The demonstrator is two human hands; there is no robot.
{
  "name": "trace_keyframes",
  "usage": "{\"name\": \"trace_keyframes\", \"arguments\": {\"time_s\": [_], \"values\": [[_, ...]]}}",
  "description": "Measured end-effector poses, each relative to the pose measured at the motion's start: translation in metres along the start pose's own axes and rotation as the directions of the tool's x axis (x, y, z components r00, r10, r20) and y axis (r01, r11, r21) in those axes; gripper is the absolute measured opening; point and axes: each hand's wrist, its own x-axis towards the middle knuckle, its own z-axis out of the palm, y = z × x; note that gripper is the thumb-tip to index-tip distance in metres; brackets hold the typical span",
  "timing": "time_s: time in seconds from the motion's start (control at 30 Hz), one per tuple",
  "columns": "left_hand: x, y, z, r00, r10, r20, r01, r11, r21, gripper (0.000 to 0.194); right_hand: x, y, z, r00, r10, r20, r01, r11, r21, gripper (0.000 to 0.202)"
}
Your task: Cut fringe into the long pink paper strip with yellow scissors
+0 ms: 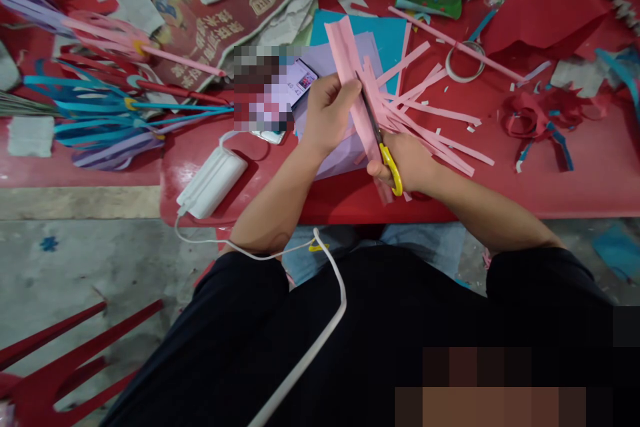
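Observation:
My left hand (331,110) is closed on a long strip of pink paper (344,47), thumb on top, holding it at a slant over the table. In my right hand (410,160) is a pair of scissors with yellow handles (391,170). Their dark blades lie along the pink paper's right side, just below my left thumb; how far the blades are apart is hard to see. Several narrow cut pink strips (440,110) fan out to the right of the scissors. Beneath my hands lie sheets of lilac paper (340,163) and a blue sheet (330,27).
A phone (303,83) lies left of my hands, partly blurred out. A white power bank (213,180) with a cable sits near the red table's front edge. Blue paper-strip bundles (95,107) and newspaper (200,20) are at left. A tape roll (465,61) and red scraps (525,117) are at right.

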Motion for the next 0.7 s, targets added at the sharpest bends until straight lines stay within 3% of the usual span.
{"name": "trace_keyframes", "arguments": {"time_s": [0.17, 0.33, 0.5, 0.7], "values": [[-0.001, 0.006, 0.0, 1.0, -0.012, -0.006, 0.012, 0.998, 0.061, 0.059, 0.001, -0.005, -0.003, 0.999, 0.046, 0.022, -0.045, 0.996, -0.071, 0.067], [0.002, -0.006, -0.003, 0.999, -0.046, -0.003, 0.046, 0.998, 0.038, 0.068, 0.002, -0.012, -0.009, 0.992, 0.107, 0.066, -0.101, 0.991, -0.088, 0.057], [0.005, -0.017, -0.005, 0.999, -0.017, 0.028, 0.017, 1.0, -0.006, 0.074, 0.003, -0.004, -0.005, 0.998, 0.043, 0.046, -0.043, 0.999, -0.004, 0.057], [0.0, -0.008, -0.002, 0.999, 0.044, 0.019, -0.044, 0.999, 0.004, 0.062, 0.005, 0.004, 0.003, 1.0, 0.014, -0.009, -0.014, 0.998, -0.056, 0.066]]}}
